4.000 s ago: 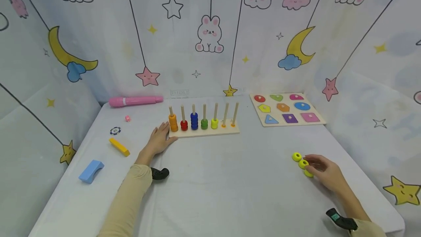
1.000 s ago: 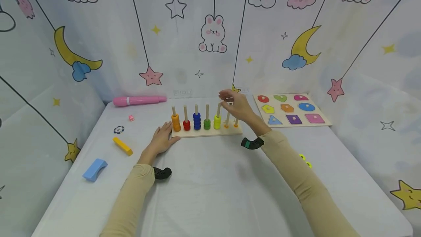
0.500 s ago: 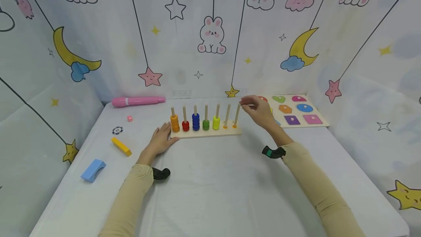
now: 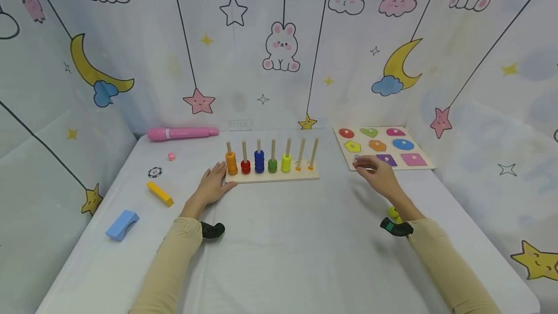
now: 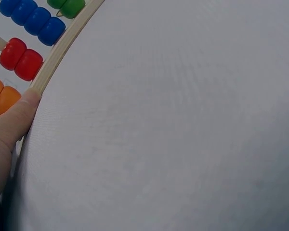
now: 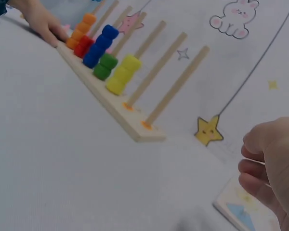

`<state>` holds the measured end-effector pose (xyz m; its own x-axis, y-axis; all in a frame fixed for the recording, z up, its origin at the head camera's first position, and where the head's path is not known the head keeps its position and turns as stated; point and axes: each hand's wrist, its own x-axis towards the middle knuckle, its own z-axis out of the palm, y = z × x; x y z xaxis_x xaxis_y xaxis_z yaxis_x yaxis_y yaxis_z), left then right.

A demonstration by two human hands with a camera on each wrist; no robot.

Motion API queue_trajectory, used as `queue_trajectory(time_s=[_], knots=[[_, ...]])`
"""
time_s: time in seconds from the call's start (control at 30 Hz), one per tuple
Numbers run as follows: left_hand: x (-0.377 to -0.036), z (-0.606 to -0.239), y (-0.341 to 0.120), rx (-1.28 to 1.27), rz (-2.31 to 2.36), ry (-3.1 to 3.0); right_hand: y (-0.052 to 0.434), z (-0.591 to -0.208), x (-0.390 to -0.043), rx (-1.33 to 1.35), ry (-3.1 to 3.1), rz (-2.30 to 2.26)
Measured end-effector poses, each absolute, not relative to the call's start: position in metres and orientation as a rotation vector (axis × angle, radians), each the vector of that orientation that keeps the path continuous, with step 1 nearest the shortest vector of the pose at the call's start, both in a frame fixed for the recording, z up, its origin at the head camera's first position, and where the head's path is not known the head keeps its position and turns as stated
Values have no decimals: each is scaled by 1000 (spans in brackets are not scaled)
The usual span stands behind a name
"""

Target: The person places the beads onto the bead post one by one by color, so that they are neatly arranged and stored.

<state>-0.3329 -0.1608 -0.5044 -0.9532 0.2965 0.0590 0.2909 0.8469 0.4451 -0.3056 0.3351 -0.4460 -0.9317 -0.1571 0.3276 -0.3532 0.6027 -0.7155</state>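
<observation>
A wooden bead stacker [image 4: 272, 176] has a row of upright pegs. Orange, red, blue, green and yellow beads sit on its pegs, and the two pegs at the right end are bare. My left hand [image 4: 212, 184] rests against its left end, fingers mostly straight and thumb [image 5: 26, 108] on the front edge. Beyond the right end of the stacker, my right hand [image 4: 377, 174] hovers with loosely bent fingers and holds nothing. It overlaps the near edge of the shape puzzle board [image 4: 366, 134]. Loose yellow beads [image 4: 394, 212] lie on the table, partly hidden behind the right wrist.
At the left lie a pink pen-shaped stick [image 4: 183, 133], a small pink piece [image 4: 172, 156], a poker chip [image 4: 154, 172], a yellow block [image 4: 160, 194] and a blue arched block [image 4: 122, 225]. A patterned cloth wall [image 4: 244, 71] encloses the table.
From over the yellow peg, my right hand has moved right and toward me. The yellow stack is taller than four seconds ago. My left hand has stayed at the stacker's left end.
</observation>
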Motion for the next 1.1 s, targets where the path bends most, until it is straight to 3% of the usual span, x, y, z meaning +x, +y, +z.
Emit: queue_trajectory(time_s=[0.47,1.1], knots=[[-332,-503,-161,472,715,2996,398,-478,-249,238,-2690,1110],[-331,-501,-160,467,696,2991,415,-498,-191,212,-2682,1066]])
